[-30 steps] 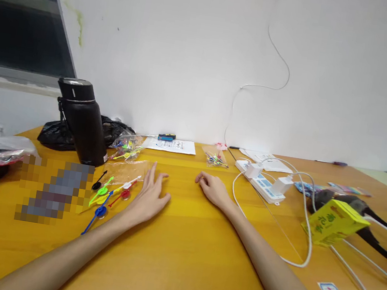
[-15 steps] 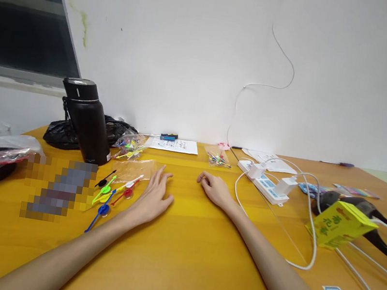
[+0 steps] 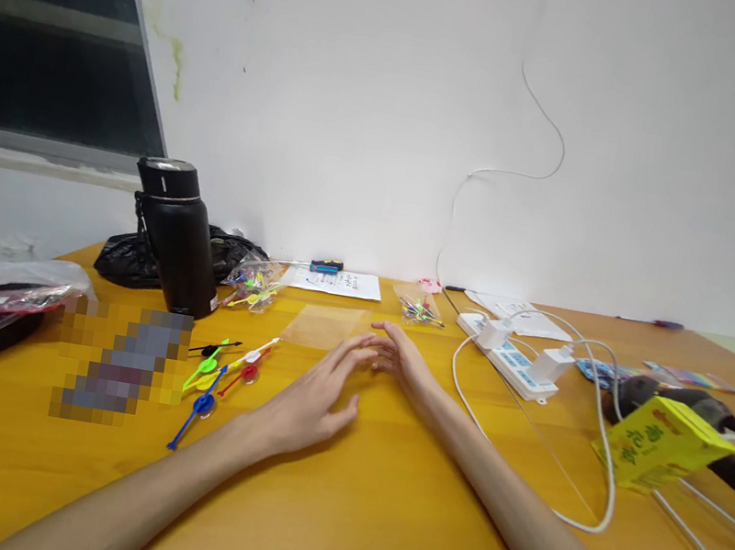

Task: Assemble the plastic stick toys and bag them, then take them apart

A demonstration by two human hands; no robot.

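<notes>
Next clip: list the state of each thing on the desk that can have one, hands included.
Black insulated steel bottle: upright, lid on.
Flat clear plastic bag: lying flat, seemingly empty.
Coloured plastic pointer pieces: loose, scattered.
White power strip: two white chargers plugged in.
Yellow drink carton: tilted, not upright.
Left hand: open, fingertips at the bag's edge.
Right hand: open, resting beside the bag.

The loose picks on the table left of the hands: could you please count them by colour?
Black pick: 1
Green pick: 1
Yellow pick: 1
White pick: 1
Red pick: 1
Blue pick: 1
Total: 6
</notes>
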